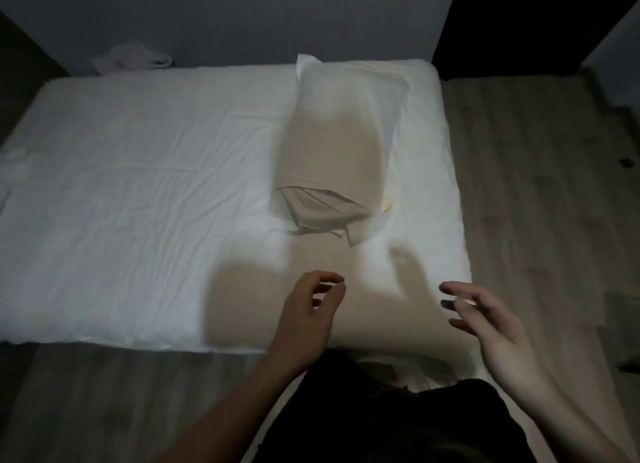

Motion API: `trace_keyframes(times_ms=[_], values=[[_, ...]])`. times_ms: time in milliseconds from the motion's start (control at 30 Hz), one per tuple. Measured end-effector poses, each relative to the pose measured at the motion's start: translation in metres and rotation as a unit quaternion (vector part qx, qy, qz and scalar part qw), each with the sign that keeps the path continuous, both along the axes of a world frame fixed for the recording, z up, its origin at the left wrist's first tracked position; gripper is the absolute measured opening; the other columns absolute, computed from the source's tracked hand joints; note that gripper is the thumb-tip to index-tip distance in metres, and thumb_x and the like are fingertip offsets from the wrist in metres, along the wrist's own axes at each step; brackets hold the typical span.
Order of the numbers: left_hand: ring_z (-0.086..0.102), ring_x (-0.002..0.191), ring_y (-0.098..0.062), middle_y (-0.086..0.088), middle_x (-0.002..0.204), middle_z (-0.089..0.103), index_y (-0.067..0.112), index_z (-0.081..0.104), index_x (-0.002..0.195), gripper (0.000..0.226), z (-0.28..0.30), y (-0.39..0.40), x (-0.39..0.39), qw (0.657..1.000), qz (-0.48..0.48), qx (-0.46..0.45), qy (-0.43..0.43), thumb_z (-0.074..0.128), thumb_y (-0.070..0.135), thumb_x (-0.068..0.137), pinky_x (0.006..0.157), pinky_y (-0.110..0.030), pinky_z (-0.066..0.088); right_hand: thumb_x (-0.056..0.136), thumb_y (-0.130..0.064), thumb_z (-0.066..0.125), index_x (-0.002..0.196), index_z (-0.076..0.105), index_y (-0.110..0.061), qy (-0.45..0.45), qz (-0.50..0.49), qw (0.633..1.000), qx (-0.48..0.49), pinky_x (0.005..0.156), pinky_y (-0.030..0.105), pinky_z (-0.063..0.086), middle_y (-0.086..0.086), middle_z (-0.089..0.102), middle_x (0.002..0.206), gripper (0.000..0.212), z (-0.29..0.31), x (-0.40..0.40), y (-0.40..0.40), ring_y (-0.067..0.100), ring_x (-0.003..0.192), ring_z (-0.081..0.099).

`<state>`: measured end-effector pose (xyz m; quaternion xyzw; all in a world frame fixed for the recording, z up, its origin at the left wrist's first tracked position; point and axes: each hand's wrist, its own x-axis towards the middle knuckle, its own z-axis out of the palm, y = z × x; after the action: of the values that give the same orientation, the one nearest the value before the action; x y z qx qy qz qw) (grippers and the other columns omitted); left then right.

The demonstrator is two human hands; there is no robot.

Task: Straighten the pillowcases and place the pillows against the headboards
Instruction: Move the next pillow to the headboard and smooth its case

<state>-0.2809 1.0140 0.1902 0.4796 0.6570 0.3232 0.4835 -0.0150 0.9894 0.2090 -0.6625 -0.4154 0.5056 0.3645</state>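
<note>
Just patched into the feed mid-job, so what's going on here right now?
A person stands at the side of a bed with both hands out over the mattress, holding nothing. The left hand has loosely curled fingers; the right hand is spread. A white pillow lies on the sheet just beyond them, its pillowcase opening rumpled at the near end.

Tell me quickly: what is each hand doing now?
Left hand: open, fingers loosely curled, holding nothing.
Right hand: open, fingers spread, holding nothing.

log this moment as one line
left hand: empty, fingers loosely curled | right hand: empty, fingers spread | white fabric pillow: lying on white-sheeted mattress, untouched
</note>
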Motion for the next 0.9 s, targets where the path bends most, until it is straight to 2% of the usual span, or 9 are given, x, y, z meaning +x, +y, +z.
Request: trace_keyframes(times_ms=[100,200,300,333,400,467,600,733,900], values=[[0.065,0.097,0.002,0.010,0.105,0.073,0.027,0.073,0.101,0.011,-0.013,-0.005,0.038,0.998,0.060,-0.023,0.003,0.065,0.032,0.095,0.074,-0.005,0.045,0.067,-0.086,0.066,0.113,0.074,-0.033,0.023,0.027,0.999,-0.004,0.103,0.053,0.052,-0.006,0.072,0.121,0.070,-0.015,0.041,0.023,0.017,0.113,0.068],[0.066,0.096,0.004,0.014,0.102,0.073,0.026,0.074,0.099,0.008,-0.029,-0.015,0.090,0.992,0.116,-0.045,0.026,0.065,0.025,0.098,0.074,-0.006,0.046,0.093,-0.051,0.065,0.115,0.072,-0.032,0.019,0.119,0.993,-0.014,0.102,0.058,0.051,-0.012,0.072,0.123,0.030,-0.027,0.087,0.038,0.015,0.114,0.068],[0.065,0.097,0.003,0.011,0.105,0.073,0.025,0.074,0.101,0.011,-0.038,-0.023,0.163,0.984,0.160,-0.053,0.052,0.064,0.019,0.100,0.074,-0.008,0.046,0.078,-0.080,0.059,0.120,0.070,-0.035,0.017,0.174,0.984,-0.022,0.101,0.054,0.053,-0.013,0.069,0.127,0.062,-0.037,0.156,0.049,0.011,0.117,0.066],[0.066,0.097,0.002,0.011,0.107,0.072,0.026,0.073,0.100,0.012,-0.039,-0.024,0.190,0.981,0.182,-0.057,0.048,0.064,0.019,0.100,0.075,-0.011,0.046,0.079,-0.078,0.061,0.120,0.070,-0.034,0.018,0.188,0.982,-0.026,0.100,0.054,0.053,-0.012,0.070,0.126,0.060,-0.039,0.182,0.052,0.012,0.117,0.066],[0.065,0.096,0.003,0.011,0.110,0.073,0.027,0.073,0.098,0.012,-0.034,-0.024,0.247,0.971,0.228,-0.068,0.029,0.063,0.020,0.100,0.076,-0.017,0.045,0.095,-0.046,0.066,0.116,0.072,-0.034,0.027,0.208,0.977,-0.044,0.099,0.056,0.053,-0.011,0.072,0.120,0.025,-0.041,0.238,0.057,0.014,0.113,0.067],[0.064,0.098,0.006,0.013,0.111,0.073,0.028,0.072,0.099,0.012,-0.023,-0.019,0.300,0.967,0.242,-0.078,0.016,0.062,0.023,0.101,0.077,-0.017,0.044,0.100,-0.019,0.062,0.114,0.073,-0.034,0.015,0.223,0.974,-0.043,0.100,0.054,0.054,-0.012,0.074,0.114,0.022,-0.039,0.290,0.068,0.011,0.109,0.068],[0.063,0.100,0.007,0.015,0.110,0.072,0.026,0.072,0.100,0.011,-0.004,-0.009,0.376,0.969,0.236,-0.077,0.010,0.061,0.026,0.102,0.073,-0.004,0.044,0.100,-0.014,0.060,0.115,0.073,-0.026,0.001,0.261,0.965,-0.020,0.098,0.043,0.055,-0.014,0.074,0.112,0.023,-0.022,0.361,0.101,0.005,0.108,0.068],[0.062,0.104,0.008,0.014,0.113,0.071,0.026,0.071,0.100,0.011,0.005,-0.002,0.408,0.964,0.256,-0.069,0.018,0.060,0.026,0.102,0.075,-0.001,0.043,0.100,-0.014,0.060,0.115,0.073,-0.025,0.011,0.281,0.960,0.000,0.099,0.037,0.055,-0.012,0.073,0.115,0.022,-0.021,0.384,0.132,0.007,0.112,0.067],[0.062,0.106,0.006,0.012,0.114,0.072,0.026,0.071,0.102,0.014,0.009,0.002,0.421,0.946,0.315,-0.077,0.021,0.058,0.020,0.103,0.076,0.001,0.041,0.100,-0.015,0.061,0.117,0.073,-0.024,0.024,0.337,0.941,-0.028,0.102,0.048,0.054,-0.005,0.075,0.113,0.022,-0.028,0.381,0.168,0.012,0.109,0.068]])
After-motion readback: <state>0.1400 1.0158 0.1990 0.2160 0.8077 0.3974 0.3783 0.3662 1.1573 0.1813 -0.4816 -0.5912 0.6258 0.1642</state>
